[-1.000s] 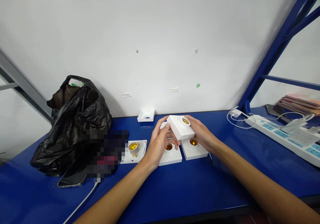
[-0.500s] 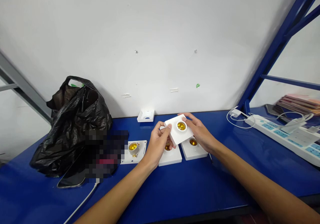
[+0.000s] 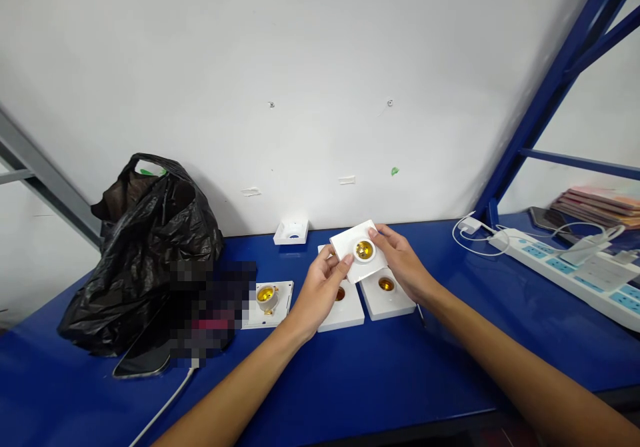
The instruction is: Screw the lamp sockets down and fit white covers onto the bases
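Note:
Between my two hands is a square white lamp socket (image 3: pixel 346 242) with a brass-coloured threaded hole, tilted toward me above the table. My left hand (image 3: pixel 323 287) grips its left lower side, thumb on the front face. On the right upper edge, my right hand (image 3: pixel 400 260) pinches it with the thumb in front. Below lie two more white lamp sockets, the left one (image 3: pixel 345 314) partly hidden by my left hand, the right one (image 3: pixel 390 304) by my right. An uncovered socket base (image 3: pixel 280 307) with its brass-coloured screw shell exposed lies left of my left hand.
A white square cover (image 3: pixel 292 232) stands against the wall. On the left are a black plastic bag (image 3: pixel 150 254) and a phone (image 3: pixel 143 360) with a white cable. A power strip (image 3: pixel 565 270) with plugs and cables runs along the right. A thin tool (image 3: pixel 421 315) lies by the right socket.
The held lamp socket has turned slightly and faces me more. My left thumb has slid down and right toward the round hole; both hands still hold it.

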Available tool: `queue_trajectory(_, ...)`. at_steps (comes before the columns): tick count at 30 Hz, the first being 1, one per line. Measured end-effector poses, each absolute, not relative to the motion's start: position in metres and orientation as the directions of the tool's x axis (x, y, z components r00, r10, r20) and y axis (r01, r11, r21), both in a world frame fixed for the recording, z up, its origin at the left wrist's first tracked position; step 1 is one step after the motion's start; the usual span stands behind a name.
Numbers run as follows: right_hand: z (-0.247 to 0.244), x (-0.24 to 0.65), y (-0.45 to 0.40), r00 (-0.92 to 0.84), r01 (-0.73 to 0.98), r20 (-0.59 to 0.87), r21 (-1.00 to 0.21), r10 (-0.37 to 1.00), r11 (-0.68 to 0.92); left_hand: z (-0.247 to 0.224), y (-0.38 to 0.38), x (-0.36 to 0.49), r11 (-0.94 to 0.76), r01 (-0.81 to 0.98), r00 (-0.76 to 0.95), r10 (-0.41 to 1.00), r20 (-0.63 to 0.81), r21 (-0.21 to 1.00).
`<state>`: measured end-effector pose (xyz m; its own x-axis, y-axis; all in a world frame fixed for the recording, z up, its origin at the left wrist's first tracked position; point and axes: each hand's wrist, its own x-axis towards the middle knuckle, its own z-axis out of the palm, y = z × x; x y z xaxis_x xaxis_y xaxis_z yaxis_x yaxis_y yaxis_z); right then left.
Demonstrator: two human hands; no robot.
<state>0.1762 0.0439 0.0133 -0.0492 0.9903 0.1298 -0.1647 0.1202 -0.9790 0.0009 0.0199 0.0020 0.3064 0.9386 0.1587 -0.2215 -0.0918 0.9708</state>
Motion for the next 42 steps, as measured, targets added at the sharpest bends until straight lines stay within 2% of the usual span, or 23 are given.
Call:
queue_trajectory(6, 0.010, 0.176, 0.045, -0.024, -0.095, 0.220, -0.972, 0.975, 0.217, 0.003, 0.021, 0.002, -0.075, -0.279, 0.287, 0.945, 0.158, 0.957)
queue_trajectory(13, 0.011, 0.175, 0.044, -0.022, -0.061, 0.169, -0.984, 0.985, 0.167, -0.003, 0.024, 0.001, -0.072, -0.275, 0.274, 0.950, 0.150, 0.959)
queue_trajectory(19, 0.012, 0.174, 0.042, -0.076, -0.112, 0.145, -0.984, 0.986, 0.136, -0.002, 0.023, 0.001, -0.072, -0.305, 0.224, 0.964, 0.145, 0.950)
queue_trajectory(28, 0.010, 0.175, 0.043, -0.145, -0.072, 0.174, -0.984, 0.974, 0.165, 0.003, 0.022, 0.002, -0.111, -0.277, 0.125, 0.981, 0.151, 0.954)
queue_trajectory(31, 0.008, 0.175, 0.045, -0.143, -0.081, 0.180, -0.982, 0.973, 0.170, 0.003, 0.023, 0.000, -0.150, -0.199, 0.082, 0.982, 0.169, 0.968)
queue_trajectory(35, 0.006, 0.174, 0.046, -0.098, -0.114, 0.151, -0.984, 0.984, 0.140, 0.002, 0.026, -0.004, -0.277, 0.050, 0.024, 0.961, 0.276, 0.960)
queue_trajectory(39, 0.004, 0.175, 0.045, -0.104, -0.117, 0.138, -0.985, 0.985, 0.126, -0.005, 0.029, -0.006, -0.489, 0.295, 0.164, 0.872, 0.460, 0.821)
queue_trajectory(42, 0.005, 0.175, 0.045, -0.117, -0.108, 0.123, -0.988, 0.985, 0.111, -0.010, 0.033, -0.008, -0.535, 0.366, 0.184, 0.844, 0.504, 0.761)
